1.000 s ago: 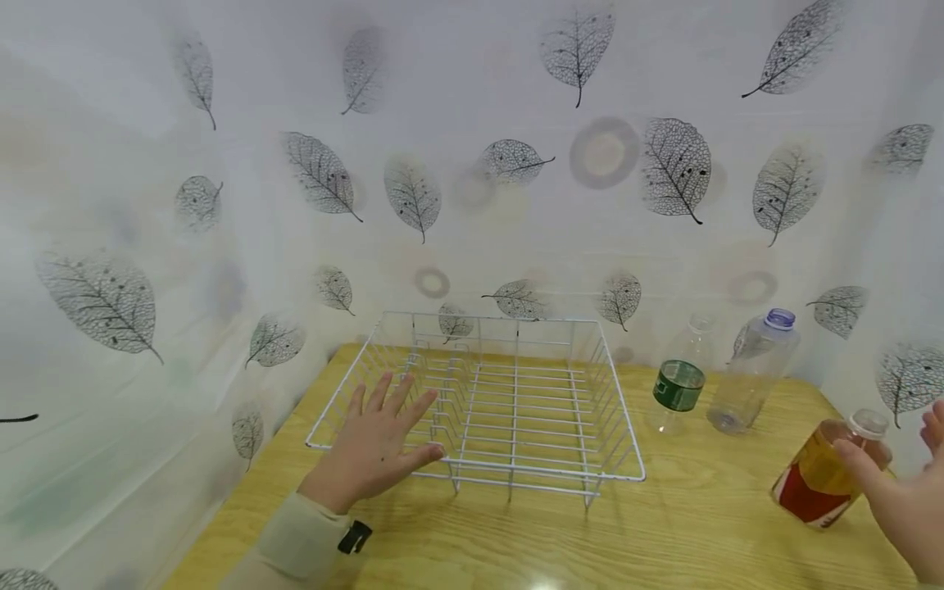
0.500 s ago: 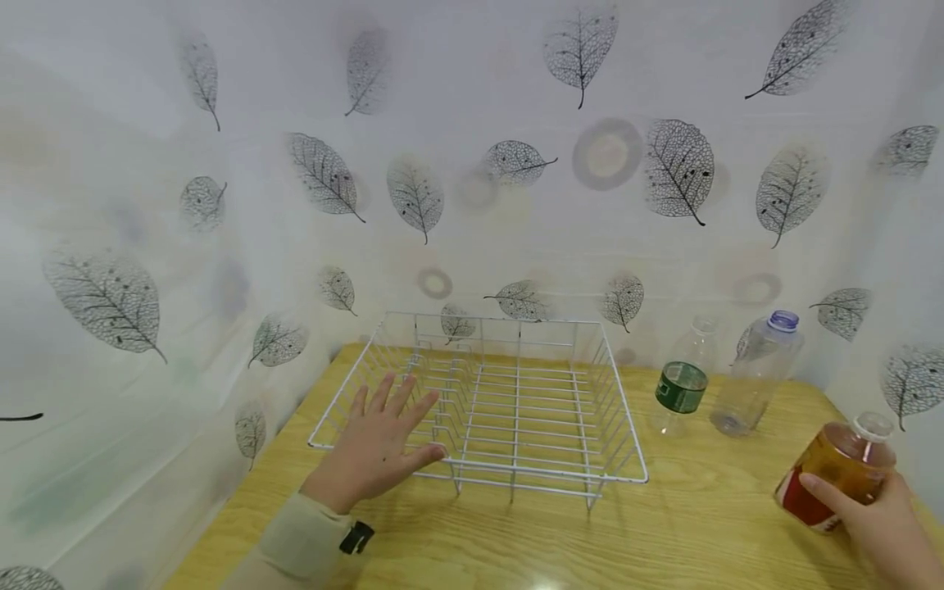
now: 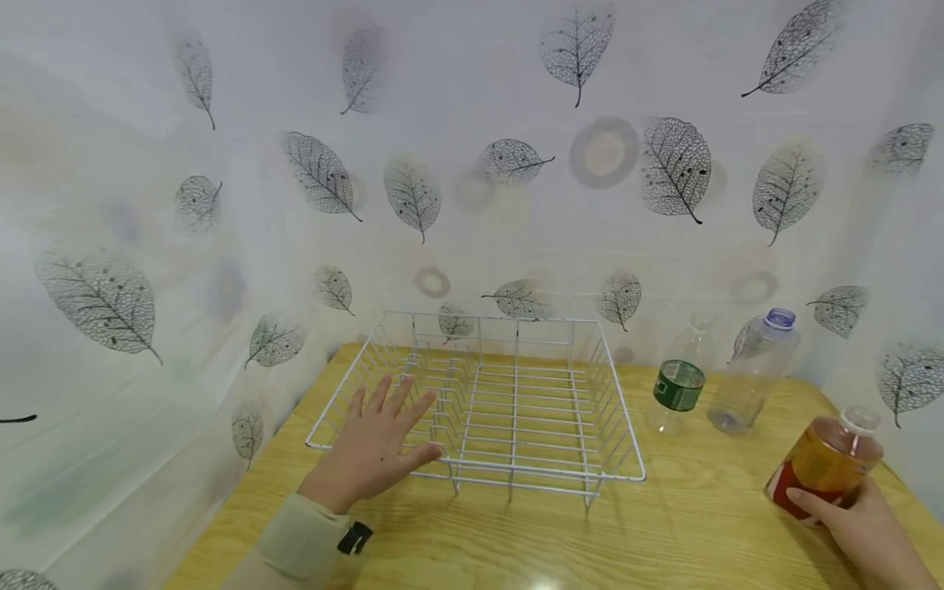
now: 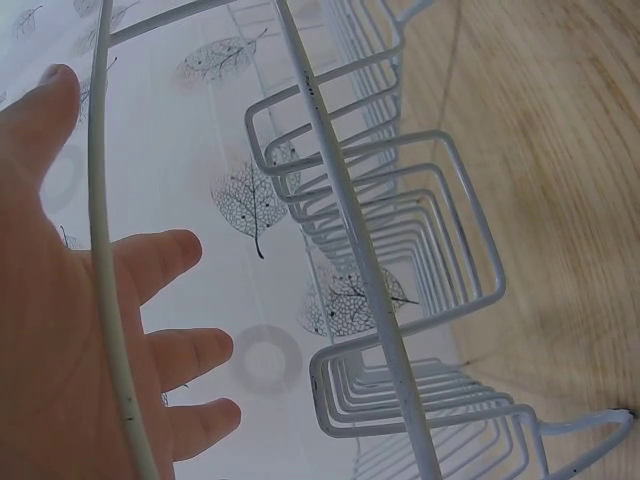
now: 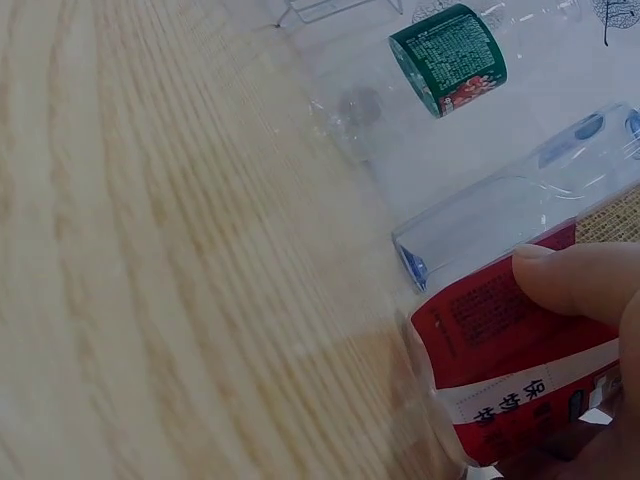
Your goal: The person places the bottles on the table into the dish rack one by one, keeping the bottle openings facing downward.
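Observation:
My left hand (image 3: pixel 374 449) lies palm down with fingers spread over the near-left rim of a white wire dish rack (image 3: pixel 514 471). In the left wrist view its straight fingers (image 4: pixel 190 350) show beyond a rack wire (image 4: pixel 105 250). At the right, my right hand (image 3: pixel 863 524) grips the lower part of a capless plastic bottle (image 3: pixel 833 455) with a red and yellow label. The thumb presses on the red label (image 5: pixel 490 310) in the right wrist view; the other fingers are largely hidden behind the bottle. Whether its base touches the table is unclear.
Behind the held bottle stand a clear bottle with a green label (image 3: pixel 679 385) and a clear bottle with a purple neck (image 3: pixel 755 369). The wooden table (image 3: pixel 664 541) meets a leaf-patterned curtain (image 3: pixel 472 238) at the back and sides.
My right hand has come in from the right, closed its fingers around the red and yellow labelled bottle, and shifted it slightly left. My left hand and the rack have stayed put.

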A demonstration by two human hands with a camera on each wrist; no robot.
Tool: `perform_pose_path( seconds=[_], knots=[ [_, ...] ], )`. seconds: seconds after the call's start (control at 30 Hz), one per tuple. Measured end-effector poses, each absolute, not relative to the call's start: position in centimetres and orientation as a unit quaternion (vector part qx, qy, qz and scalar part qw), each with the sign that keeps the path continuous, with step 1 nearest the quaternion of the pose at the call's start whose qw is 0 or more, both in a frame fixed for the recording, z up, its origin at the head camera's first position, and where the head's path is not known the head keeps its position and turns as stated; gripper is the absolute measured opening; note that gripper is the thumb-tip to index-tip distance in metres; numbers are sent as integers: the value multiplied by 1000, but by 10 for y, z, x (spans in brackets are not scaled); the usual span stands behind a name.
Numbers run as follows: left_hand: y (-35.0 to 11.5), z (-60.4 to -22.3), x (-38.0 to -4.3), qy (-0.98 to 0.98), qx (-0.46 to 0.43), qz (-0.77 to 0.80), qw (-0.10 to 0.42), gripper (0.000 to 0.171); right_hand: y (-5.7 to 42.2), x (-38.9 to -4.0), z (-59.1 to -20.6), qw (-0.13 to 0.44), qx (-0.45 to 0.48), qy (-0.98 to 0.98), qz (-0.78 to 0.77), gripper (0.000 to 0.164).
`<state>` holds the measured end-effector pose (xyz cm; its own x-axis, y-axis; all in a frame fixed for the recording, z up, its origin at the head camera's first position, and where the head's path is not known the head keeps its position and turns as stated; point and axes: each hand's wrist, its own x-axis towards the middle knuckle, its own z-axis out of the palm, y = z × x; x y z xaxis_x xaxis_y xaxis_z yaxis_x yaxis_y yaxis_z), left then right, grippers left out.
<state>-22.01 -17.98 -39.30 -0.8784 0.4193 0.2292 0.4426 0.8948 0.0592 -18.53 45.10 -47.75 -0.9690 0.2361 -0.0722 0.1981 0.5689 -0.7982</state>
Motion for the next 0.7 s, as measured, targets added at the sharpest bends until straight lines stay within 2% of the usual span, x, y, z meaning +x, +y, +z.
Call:
perform_pose_path(
  seconds=[0.3,0.7],
  knots=[
    [-181,-394,-223,-968,-222,-48,103,83,444,-181,-464,36,-127,-896,424,82],
    [-183,-395,-230,-965,-228,-35,127,82,416,-191,-437,50,-96,-898,427,92]
  ],
)
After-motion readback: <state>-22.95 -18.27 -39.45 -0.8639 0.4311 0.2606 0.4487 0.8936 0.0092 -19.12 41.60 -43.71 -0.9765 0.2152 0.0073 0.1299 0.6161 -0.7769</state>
